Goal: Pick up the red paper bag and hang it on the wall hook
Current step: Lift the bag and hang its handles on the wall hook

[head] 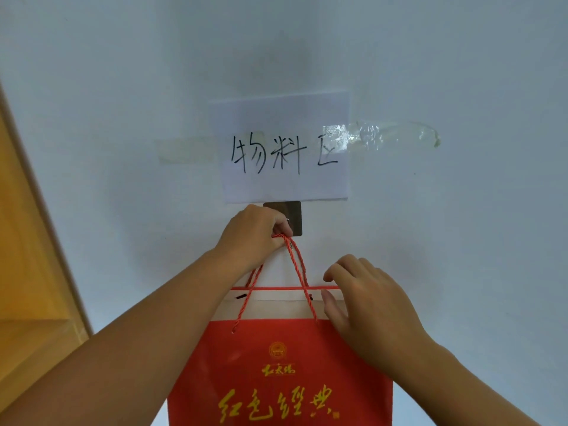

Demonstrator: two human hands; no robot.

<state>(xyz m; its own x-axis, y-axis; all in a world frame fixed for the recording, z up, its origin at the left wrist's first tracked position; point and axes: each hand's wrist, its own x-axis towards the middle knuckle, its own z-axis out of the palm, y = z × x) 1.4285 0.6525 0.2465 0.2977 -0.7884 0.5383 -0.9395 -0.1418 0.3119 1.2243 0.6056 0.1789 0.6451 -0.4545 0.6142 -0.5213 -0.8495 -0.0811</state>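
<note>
The red paper bag [276,373] with gold lettering hangs flat against the white wall, its open top showing a pale inside. My left hand [252,232] pinches the red twisted rope handles [296,265] at their top, right at the dark square wall hook [292,215], whose prong is hidden behind my fingers. I cannot tell whether the rope rests on the hook. My right hand [365,299] touches the bag's upper right rim, thumb on the front edge and fingers curled behind it.
A white paper sign [282,149] with black handwritten characters is taped to the wall just above the hook, with crumpled clear tape [387,133] trailing right. A yellow wooden door frame [27,256] runs down the left side.
</note>
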